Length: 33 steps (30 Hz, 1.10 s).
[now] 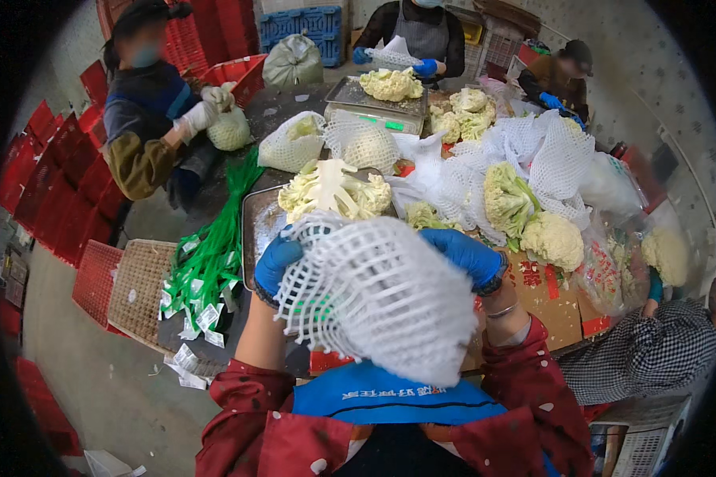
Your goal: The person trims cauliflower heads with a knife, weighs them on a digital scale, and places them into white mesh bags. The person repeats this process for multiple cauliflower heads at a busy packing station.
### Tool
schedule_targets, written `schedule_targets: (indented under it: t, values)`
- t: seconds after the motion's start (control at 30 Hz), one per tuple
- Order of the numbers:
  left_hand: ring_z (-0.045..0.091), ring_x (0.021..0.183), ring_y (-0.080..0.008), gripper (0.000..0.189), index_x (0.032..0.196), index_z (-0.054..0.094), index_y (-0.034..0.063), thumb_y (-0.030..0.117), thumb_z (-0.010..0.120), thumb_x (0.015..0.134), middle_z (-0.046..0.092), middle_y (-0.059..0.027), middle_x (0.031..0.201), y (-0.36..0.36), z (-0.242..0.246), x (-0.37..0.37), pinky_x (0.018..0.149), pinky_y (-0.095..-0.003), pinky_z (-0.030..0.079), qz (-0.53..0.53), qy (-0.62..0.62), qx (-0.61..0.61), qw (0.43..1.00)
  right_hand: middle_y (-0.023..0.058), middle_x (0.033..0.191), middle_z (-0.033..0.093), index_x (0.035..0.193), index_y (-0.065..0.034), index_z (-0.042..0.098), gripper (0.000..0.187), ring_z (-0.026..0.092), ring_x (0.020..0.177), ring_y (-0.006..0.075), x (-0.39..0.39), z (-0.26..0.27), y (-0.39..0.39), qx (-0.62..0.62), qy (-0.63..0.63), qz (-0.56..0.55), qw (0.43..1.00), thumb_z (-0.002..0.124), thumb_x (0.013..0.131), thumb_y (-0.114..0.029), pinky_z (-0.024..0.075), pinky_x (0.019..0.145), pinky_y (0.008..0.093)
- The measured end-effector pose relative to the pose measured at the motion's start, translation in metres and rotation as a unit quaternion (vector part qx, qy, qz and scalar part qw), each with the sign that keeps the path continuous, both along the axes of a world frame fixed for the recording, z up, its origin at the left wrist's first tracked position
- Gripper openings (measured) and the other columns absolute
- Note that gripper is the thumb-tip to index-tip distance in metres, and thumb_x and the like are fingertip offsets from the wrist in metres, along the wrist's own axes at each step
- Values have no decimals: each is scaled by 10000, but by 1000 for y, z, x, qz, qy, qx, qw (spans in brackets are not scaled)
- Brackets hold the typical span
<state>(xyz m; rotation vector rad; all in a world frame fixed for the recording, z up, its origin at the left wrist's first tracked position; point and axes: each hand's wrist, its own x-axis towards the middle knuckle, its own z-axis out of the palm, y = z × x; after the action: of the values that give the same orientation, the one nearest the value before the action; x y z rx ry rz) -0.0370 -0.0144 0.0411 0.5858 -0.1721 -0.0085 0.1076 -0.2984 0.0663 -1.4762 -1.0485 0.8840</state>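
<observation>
My left hand (279, 259), in a blue glove, grips the left edge of a white foam mesh sleeve (388, 286). At the sleeve's upper right is my right hand (468, 256), gloved in blue as well, its fingertips partly hidden behind the mesh. The sleeve hangs between both hands, blurred at its right side. Just beyond it, a cut piece of cauliflower (334, 191) lies stem side up on a metal weighing tray (259, 214). Two cauliflowers in foam mesh (292, 143) stand behind that tray.
Green mesh bags with tags (227, 232) lie at the left. More foam sleeves (453, 173) and loose cauliflowers (552, 241) cover the right side, over cardboard (537, 298). A second scale (376, 113) stands farther back. Several co-workers surround the table; red crates (71, 179) stand at left.
</observation>
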Motion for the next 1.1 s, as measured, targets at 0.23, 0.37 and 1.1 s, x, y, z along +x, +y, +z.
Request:
schedule_targets:
  t: [0.23, 0.37, 1.1]
  values:
    - [657, 973, -275, 547, 1188, 573, -73, 143, 701, 702, 648, -178, 1135, 31, -34, 7, 887, -381, 522, -37, 41, 67, 996, 158, 1338, 516, 1292, 39, 507, 395, 508, 1230, 255, 10, -17, 19, 244, 211, 114, 940, 490, 969, -187, 420, 1020, 342]
    - [655, 980, -279, 521, 1163, 588, -80, 150, 693, 708, 650, -180, 1127, 20, -34, 27, 887, -376, 519, -136, -22, 142, 980, 87, 1468, 385, 1464, -35, 314, 617, 436, 1281, 192, 2, -24, 50, 143, 182, 40, 972, 554, 951, -280, 401, 1031, 323]
    - [630, 1057, -233, 496, 1270, 514, -16, 91, 634, 801, 642, -132, 1152, 36, -59, -40, 920, -350, 515, 12, 80, 64, 995, 86, 1166, 648, 1249, 18, 571, 540, 579, 1045, 168, -4, -60, -26, -211, 28, 74, 974, 700, 767, -190, 437, 947, 320]
